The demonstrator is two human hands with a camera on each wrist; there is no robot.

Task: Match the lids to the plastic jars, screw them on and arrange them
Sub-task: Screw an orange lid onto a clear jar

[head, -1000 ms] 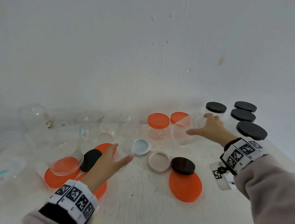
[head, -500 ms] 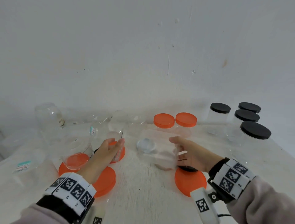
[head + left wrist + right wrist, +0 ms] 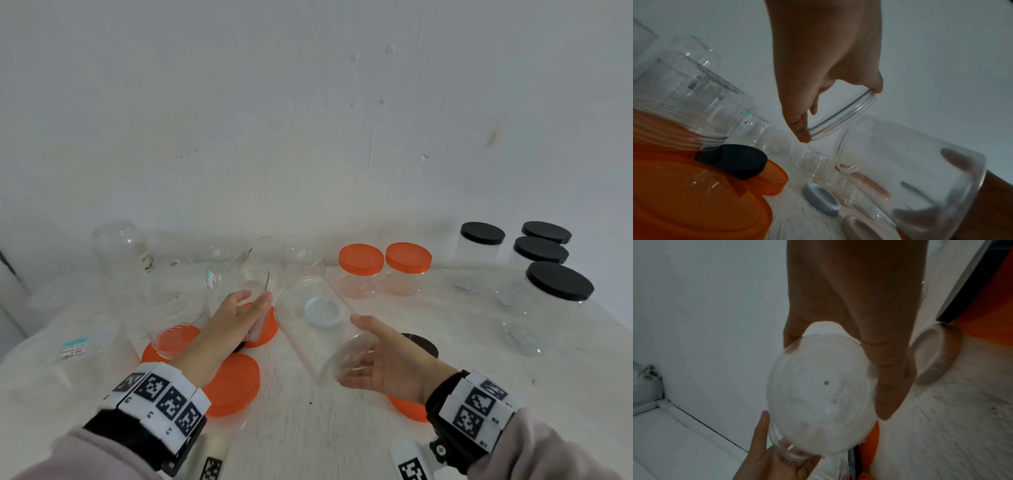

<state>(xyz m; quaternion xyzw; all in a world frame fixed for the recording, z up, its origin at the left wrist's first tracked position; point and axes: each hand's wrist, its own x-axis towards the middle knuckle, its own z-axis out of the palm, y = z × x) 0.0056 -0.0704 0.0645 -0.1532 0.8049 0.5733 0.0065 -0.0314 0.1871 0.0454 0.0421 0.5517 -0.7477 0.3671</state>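
Note:
My right hand point(image 3: 383, 359) grips a clear plastic jar point(image 3: 318, 329) by its base and holds it tilted above the table, mouth pointing away and to the left. My left hand point(image 3: 250, 308) pinches a clear lid point(image 3: 262, 318) on edge between thumb and fingers, just left of the jar's mouth. In the left wrist view the clear lid point(image 3: 840, 120) sits close to the rim of the jar point(image 3: 910, 170) without being on it. In the right wrist view, my right hand point(image 3: 838, 369) spans the jar's base point(image 3: 822, 386).
Loose orange lids point(image 3: 229, 383), a grey-blue lid point(image 3: 323, 311), a pink lid point(image 3: 935, 353) and black lids point(image 3: 421, 346) lie on the white table. Two orange-capped jars point(image 3: 361, 260) stand at the back, black-capped jars point(image 3: 558, 281) at the right, and open clear jars point(image 3: 178, 308) at the left.
My right hand brought the clear jar from the back right to the centre and tipped it. My left hand, empty a second ago, took up the clear lid and holds it by the jar's mouth.

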